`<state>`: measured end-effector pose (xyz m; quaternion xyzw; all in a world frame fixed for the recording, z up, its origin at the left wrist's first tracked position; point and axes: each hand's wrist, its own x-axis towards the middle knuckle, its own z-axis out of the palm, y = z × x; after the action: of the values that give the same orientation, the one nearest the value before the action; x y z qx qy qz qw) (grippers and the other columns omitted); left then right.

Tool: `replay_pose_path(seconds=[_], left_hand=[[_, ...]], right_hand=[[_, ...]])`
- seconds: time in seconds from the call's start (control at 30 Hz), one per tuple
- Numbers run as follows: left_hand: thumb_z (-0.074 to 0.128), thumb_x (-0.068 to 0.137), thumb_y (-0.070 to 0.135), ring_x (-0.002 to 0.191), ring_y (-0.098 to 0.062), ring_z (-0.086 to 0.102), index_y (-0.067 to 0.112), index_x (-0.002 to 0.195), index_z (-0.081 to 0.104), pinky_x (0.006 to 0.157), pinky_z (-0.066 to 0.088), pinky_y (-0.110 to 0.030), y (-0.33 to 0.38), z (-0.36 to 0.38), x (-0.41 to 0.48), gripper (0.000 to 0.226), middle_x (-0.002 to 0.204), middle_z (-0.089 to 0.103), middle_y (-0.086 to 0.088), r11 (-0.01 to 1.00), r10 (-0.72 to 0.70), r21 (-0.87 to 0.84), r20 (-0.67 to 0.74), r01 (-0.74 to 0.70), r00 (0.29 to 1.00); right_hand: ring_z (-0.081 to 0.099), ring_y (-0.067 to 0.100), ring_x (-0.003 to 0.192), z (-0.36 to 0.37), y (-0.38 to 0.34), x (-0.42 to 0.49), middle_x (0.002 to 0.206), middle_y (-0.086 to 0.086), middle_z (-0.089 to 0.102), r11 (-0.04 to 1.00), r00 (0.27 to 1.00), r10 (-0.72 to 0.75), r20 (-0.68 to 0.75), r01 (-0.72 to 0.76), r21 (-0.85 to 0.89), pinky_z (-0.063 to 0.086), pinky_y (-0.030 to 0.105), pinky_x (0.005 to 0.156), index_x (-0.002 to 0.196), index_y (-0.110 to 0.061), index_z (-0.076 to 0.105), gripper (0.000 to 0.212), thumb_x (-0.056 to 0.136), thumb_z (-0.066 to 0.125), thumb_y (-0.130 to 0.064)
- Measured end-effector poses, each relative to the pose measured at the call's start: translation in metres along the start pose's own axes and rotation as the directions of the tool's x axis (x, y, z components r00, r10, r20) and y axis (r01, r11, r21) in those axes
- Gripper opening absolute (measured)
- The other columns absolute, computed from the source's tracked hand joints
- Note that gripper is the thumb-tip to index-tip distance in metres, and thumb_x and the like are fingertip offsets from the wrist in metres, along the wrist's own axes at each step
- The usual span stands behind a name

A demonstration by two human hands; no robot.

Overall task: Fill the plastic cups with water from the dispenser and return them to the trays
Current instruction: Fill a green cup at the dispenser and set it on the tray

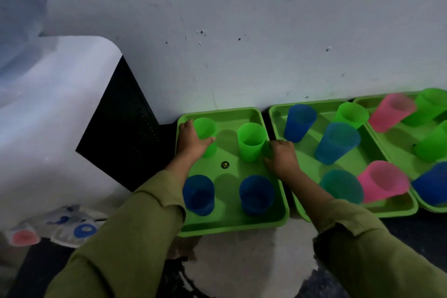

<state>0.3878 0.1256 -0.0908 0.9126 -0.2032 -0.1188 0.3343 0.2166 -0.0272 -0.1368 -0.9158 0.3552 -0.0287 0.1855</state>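
Left hand (193,143) wraps a green cup (205,128) at the far left of the tray (232,225), mid-frame. Right hand (281,157) curls at the tray's right rim beside a second green cup (251,143); whether it holds anything, I cannot tell. Blue cups (198,195) stand nearer; the dispenser (48,116) fills the left.

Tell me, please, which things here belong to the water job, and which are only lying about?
Job: dispenser; trays; cups; the green cup that the left hand grips.
Not part of it: sticker; wall; stained floor.
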Motion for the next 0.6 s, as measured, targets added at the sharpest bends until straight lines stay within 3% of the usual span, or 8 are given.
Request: replay_pose_path(seconds=[0.1, 0.17, 0.37, 0.47, 0.6], left_hand=[[0.078, 0.072, 0.029, 0.130, -0.030, 0.037, 0.003, 0.138, 0.034, 0.107, 0.030, -0.033, 0.003, -0.006, -0.004, 0.083, 0.141, 0.034, -0.016, 0.997, 0.013, -0.070, -0.046, -0.016, 0.999], [0.080, 0.070, 0.028, 0.127, -0.030, 0.039, 0.003, 0.134, 0.039, 0.106, 0.031, -0.032, 0.007, -0.013, -0.009, 0.081, 0.137, 0.038, -0.017, 0.993, 0.040, -0.105, -0.090, -0.049, 0.995], [0.080, 0.070, 0.031, 0.124, -0.024, 0.041, 0.009, 0.134, 0.039, 0.101, 0.031, -0.023, 0.022, -0.046, -0.039, 0.080, 0.134, 0.040, -0.013, 0.959, 0.152, -0.216, -0.159, -0.185, 0.976], [0.080, 0.069, 0.031, 0.124, -0.022, 0.042, 0.009, 0.134, 0.041, 0.098, 0.029, -0.018, 0.027, -0.064, -0.059, 0.079, 0.134, 0.042, -0.012, 0.931, 0.226, -0.250, -0.171, -0.264, 0.959], [0.083, 0.065, 0.032, 0.120, -0.019, 0.046, 0.010, 0.130, 0.045, 0.100, 0.034, -0.021, 0.027, -0.086, -0.090, 0.078, 0.129, 0.046, -0.009, 0.882, 0.350, -0.273, -0.170, -0.385, 0.921]], right_hand=[[0.051, 0.039, 0.108, -0.010, -0.005, -0.003, 0.114, 0.024, 0.057, 0.993, 0.998, 0.050, -0.030, -0.046, 0.111, 0.038, 0.036, 0.091, 0.112, 0.000, 0.059, 0.038, 0.077, 0.064, -0.014], [0.049, 0.039, 0.112, -0.020, -0.013, -0.008, 0.119, 0.026, 0.054, 0.983, 0.993, 0.090, -0.076, -0.077, 0.166, 0.036, 0.037, 0.096, 0.121, 0.002, 0.053, 0.045, 0.079, 0.062, -0.010], [0.046, 0.036, 0.117, -0.059, -0.051, -0.029, 0.122, 0.022, 0.052, 0.905, 0.917, 0.174, -0.358, -0.005, 0.426, 0.033, 0.034, 0.098, 0.124, 0.003, 0.048, 0.048, 0.079, 0.063, -0.008], [0.052, 0.028, 0.114, -0.070, -0.077, -0.048, 0.124, 0.016, 0.054, 0.858, 0.932, 0.043, -0.359, 0.149, 0.491, 0.041, 0.034, 0.096, 0.128, -0.002, 0.047, 0.054, 0.078, 0.066, -0.011], [0.047, 0.020, 0.122, -0.066, -0.109, -0.079, 0.137, 0.008, 0.047, 0.818, 0.957, -0.202, -0.206, 0.281, 0.502, 0.041, 0.030, 0.100, 0.139, -0.009, 0.034, 0.080, 0.072, 0.077, -0.019]])
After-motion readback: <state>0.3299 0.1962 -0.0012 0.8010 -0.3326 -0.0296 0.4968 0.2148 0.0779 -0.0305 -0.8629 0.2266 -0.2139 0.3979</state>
